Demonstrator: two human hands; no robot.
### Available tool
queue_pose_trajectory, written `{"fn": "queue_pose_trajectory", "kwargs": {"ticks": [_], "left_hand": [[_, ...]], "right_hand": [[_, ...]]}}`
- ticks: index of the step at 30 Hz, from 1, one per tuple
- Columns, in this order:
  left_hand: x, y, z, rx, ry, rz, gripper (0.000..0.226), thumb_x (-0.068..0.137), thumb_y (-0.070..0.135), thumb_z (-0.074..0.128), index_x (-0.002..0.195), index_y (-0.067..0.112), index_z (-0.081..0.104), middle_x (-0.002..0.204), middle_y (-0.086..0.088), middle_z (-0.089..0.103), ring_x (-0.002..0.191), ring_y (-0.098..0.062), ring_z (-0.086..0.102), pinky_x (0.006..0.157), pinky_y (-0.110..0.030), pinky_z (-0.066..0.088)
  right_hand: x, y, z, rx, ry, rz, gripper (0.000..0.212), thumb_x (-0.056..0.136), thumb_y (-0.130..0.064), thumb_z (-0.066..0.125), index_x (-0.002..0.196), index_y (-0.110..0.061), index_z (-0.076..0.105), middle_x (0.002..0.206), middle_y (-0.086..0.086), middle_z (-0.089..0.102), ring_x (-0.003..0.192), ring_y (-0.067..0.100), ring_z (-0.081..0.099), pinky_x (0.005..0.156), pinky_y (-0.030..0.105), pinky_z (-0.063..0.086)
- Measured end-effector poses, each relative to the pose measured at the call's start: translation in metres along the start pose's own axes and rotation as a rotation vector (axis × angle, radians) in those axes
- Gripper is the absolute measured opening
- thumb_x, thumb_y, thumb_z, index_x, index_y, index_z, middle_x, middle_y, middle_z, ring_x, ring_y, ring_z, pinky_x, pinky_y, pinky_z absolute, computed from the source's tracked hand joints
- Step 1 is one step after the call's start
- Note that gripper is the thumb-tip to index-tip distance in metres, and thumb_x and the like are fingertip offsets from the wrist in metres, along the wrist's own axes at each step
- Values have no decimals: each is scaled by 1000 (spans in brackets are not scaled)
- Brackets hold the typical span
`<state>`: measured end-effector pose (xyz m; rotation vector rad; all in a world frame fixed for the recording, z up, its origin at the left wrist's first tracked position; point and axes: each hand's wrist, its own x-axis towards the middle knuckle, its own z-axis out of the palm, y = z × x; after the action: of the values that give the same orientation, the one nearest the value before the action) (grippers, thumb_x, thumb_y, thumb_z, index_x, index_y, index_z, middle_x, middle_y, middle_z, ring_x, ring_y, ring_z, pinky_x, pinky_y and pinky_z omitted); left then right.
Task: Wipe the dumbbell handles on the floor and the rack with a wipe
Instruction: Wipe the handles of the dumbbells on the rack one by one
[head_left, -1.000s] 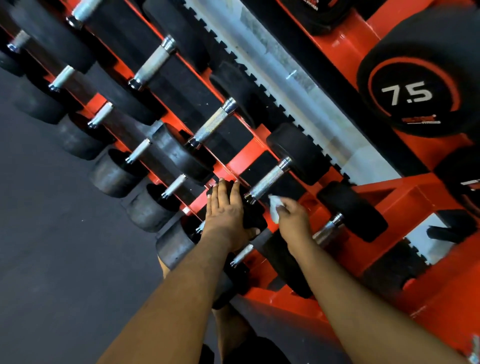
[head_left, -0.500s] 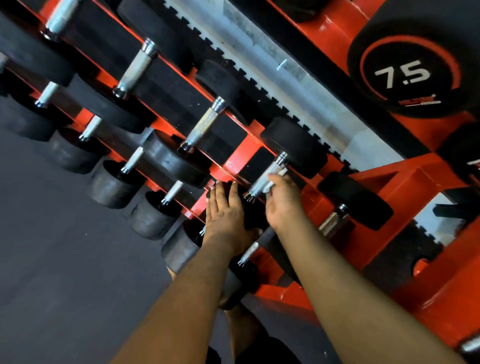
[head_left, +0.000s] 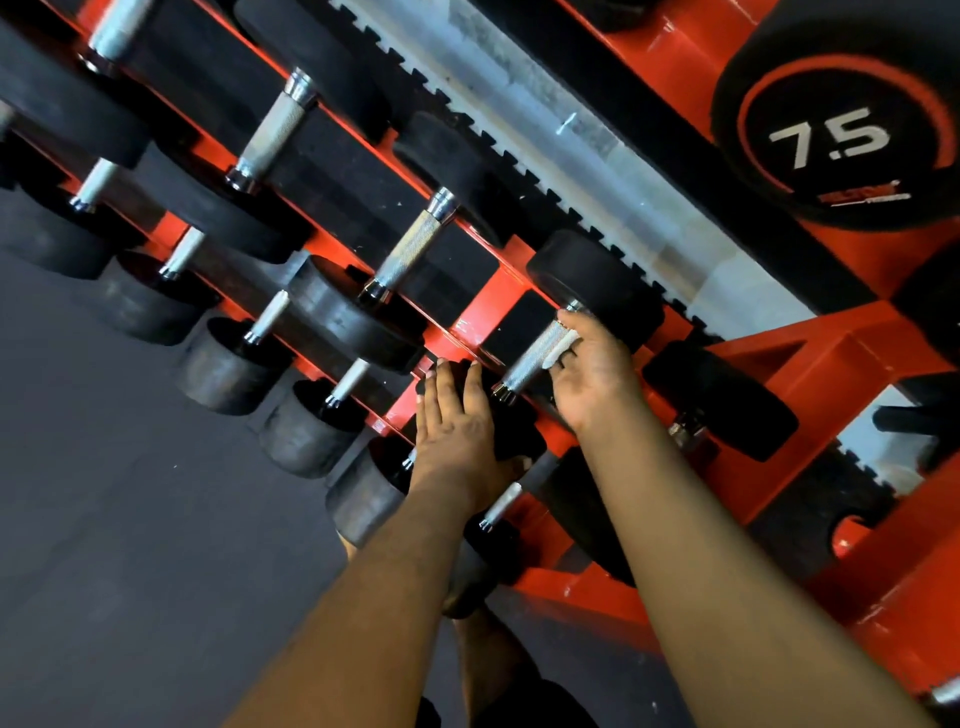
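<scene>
Wipe (head_left: 562, 347) sits under the right hand (head_left: 592, 370), curled round a rack handle (head_left: 535, 354); left hand (head_left: 457, 426) rests flat, open, on the near weight; best twist along the full knurling.

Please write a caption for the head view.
Right hand wipes a dumbbell handle; left hand rests on its weight.

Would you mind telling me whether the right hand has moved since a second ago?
Yes. The right hand with the wipe went from below the dumbbell handle up onto it, toward the far weight.
</scene>
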<state>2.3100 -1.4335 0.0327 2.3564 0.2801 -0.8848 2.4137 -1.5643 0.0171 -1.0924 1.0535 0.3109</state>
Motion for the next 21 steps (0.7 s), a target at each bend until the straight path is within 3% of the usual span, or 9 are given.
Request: {"fn": "queue_pose_trajectory", "kwargs": {"ticks": [6, 10, 12, 16, 19, 21], "left_hand": [[-1, 1, 0, -8, 11, -9, 132, 75, 56, 81, 161, 19, -12, 165, -13, -29, 153, -29, -26, 125, -44, -10], [0, 0, 2, -8, 9, -8, 132, 75, 56, 81, 161, 19, -13, 164, -13, -30, 153, -29, -25, 125, -43, -11], [-1, 1, 0, -2, 12, -8, 132, 75, 56, 81, 161, 19, -13, 164, -13, -30, 153, -29, -25, 126, -43, -10], [-1, 1, 0, -3, 17, -18, 133, 75, 56, 82, 161, 20, -13, 165, -12, -29, 153, -29, -25, 126, -43, -10], [-1, -1, 2, -1, 5, -18, 133, 75, 55, 82, 161, 21, -14, 164, -12, -31, 153, -29, -26, 126, -43, -11], [0, -1, 2, 6, 7, -18, 132, 76, 55, 81, 161, 21, -14, 164, -12, -31, 153, -29, -27, 125, -43, -11]], "right_hand": [[-2, -2, 8, -116, -68, 84, 12, 94, -20, 66, 93, -9, 63, 90, 11, 66, 81, 23, 66, 70, 34, 51], [-2, 4, -6, -31, -4, -7, 22, 90, -11, 70, 111, -8, 63, 109, 12, 71, 101, 21, 69, 76, 28, 52], [-1, 6, -6, -35, 19, 5, 23, 90, -13, 70, 111, -8, 64, 113, 13, 70, 98, 21, 69, 78, 30, 53], [-6, 5, 14, -102, -18, 108, 20, 91, -29, 70, 91, -11, 60, 86, 11, 63, 78, 23, 64, 73, 36, 53], [-4, 13, 9, -101, 10, 76, 29, 88, -30, 72, 106, -10, 62, 106, 14, 68, 91, 24, 66, 69, 33, 52], [-5, 12, 4, -69, 19, 51, 27, 92, -26, 68, 112, -10, 60, 105, 11, 66, 91, 20, 64, 67, 30, 49]]}}
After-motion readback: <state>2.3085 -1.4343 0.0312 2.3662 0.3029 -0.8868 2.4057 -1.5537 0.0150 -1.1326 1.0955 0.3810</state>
